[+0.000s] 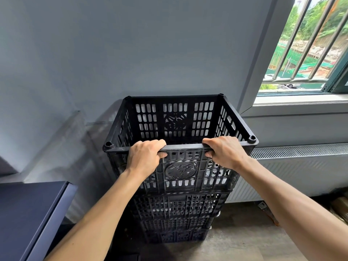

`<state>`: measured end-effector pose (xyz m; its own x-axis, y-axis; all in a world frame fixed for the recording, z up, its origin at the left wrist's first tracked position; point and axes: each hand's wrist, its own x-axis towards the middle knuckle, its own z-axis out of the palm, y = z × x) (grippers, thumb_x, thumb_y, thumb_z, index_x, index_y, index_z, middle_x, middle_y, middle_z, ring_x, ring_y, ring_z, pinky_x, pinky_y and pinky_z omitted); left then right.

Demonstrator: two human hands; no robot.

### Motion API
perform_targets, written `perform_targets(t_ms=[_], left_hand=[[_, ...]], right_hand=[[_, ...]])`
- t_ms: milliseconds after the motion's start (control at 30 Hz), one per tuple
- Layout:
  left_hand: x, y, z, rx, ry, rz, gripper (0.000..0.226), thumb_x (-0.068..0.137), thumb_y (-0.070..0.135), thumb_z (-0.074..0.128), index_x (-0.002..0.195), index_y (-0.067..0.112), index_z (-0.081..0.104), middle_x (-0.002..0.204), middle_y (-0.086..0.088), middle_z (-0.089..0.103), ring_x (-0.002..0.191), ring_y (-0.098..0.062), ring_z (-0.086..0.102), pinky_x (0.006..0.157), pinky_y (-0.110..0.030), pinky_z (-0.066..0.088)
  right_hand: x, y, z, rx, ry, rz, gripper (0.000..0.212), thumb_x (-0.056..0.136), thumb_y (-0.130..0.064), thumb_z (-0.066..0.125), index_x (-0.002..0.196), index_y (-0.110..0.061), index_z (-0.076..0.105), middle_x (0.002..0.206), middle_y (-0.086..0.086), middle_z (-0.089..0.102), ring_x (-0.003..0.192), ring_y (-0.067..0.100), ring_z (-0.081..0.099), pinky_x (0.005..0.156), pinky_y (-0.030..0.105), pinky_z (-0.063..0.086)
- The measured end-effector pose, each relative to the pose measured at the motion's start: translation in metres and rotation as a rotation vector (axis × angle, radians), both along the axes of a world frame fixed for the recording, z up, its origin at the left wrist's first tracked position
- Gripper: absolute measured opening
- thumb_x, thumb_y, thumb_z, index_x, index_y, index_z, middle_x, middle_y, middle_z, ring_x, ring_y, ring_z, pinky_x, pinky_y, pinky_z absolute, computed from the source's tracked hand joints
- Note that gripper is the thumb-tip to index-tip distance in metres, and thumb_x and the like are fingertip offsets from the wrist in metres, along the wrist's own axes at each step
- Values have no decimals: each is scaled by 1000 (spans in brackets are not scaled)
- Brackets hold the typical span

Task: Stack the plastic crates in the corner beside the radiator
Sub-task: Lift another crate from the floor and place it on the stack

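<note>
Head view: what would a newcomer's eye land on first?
The black top crate fills the centre, on top of a stack of lower crates. The left hand and right hand both grip its near rim. To the right, a white radiator runs below a barred window.

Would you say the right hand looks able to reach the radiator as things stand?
Probably yes: the right hand grips the top crate, and the radiator lies just beside it, nothing between.
</note>
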<state>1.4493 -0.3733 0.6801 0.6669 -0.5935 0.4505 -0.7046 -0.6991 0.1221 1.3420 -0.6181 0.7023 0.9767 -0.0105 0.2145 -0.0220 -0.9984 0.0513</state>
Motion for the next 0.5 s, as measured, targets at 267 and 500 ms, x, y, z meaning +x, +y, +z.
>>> perform_targets(t_ms=[267,500], left_hand=[[11,0,4,20,27,-54,17,88,38,64,93,23,59,70,11,58,72,-13,54,66,-30,35],[4,2,3,11,46,-72,17,89,40,63,99,27,59,74,12,59,76,-13,53,69,-30,34]], right_hand=[[13,0,0,-30,34,-30,18,86,-29,64,86,-26,46,79,-4,68,76,25,65,59,32,40],[5,0,1,-1,76,-15,17,87,-25,62,85,-23,45,76,-5,63,72,24,61,62,35,48]])
